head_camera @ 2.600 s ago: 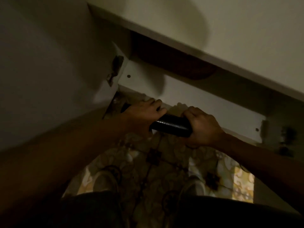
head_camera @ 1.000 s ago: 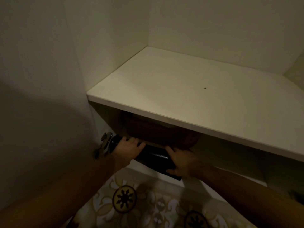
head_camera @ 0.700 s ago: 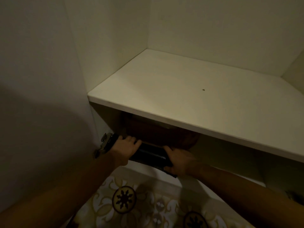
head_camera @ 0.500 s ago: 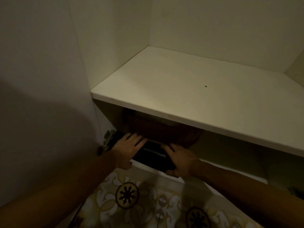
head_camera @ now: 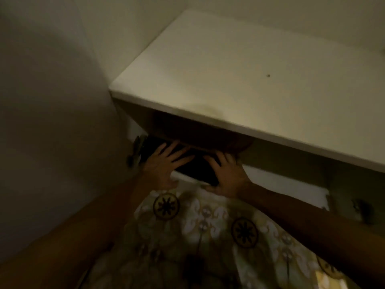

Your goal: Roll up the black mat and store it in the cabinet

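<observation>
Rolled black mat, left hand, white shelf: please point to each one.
rolled black mat (head_camera: 195,166), head view, on its dark middle between the hands
left hand (head_camera: 164,165), head view, on its back
white shelf (head_camera: 239,80), head view, on its bare top

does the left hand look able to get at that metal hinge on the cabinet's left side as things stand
Probably yes. The left hand lies open on the rolled black mat, just right of the hinge, with nothing visible between them. The right hand also rests on the mat.

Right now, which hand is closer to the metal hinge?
Left. The left hand lies flat on the rolled black mat just beside the hinge; the right hand is farther along the mat.
</observation>
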{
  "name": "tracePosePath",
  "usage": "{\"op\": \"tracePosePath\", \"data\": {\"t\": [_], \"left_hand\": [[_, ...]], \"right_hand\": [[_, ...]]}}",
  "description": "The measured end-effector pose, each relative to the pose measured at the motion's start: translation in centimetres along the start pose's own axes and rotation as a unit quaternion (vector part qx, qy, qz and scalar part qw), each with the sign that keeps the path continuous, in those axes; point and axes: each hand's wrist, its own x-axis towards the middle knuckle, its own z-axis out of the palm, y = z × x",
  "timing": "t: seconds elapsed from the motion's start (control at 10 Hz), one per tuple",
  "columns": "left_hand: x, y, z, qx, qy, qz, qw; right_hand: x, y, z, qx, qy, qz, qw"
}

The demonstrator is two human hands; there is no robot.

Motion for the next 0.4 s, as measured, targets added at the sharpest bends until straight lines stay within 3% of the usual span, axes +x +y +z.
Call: {"op": "tracePosePath", "data": {"t": [0.1, 0.2, 0.4], "left_hand": [[-2.7, 2.1, -0.8, -0.049, 0.016, -0.028, 0.998], [-6.5, 5.0, -1.5, -0.111, 0.046, -0.061, 0.991], [-15.3, 9.3, -8.2, -0.195, 0.043, -0.058, 0.978]], "right_hand": [[-2.6, -2.7, -0.2, 0.041, 0.019, 0.011, 0.999], [-4.9, -5.9, -1.5, 0.089, -0.018, 0.038, 0.995], [-13.0, -9.5, -9.7, 0.152, -0.055, 0.081, 0.984]]}}
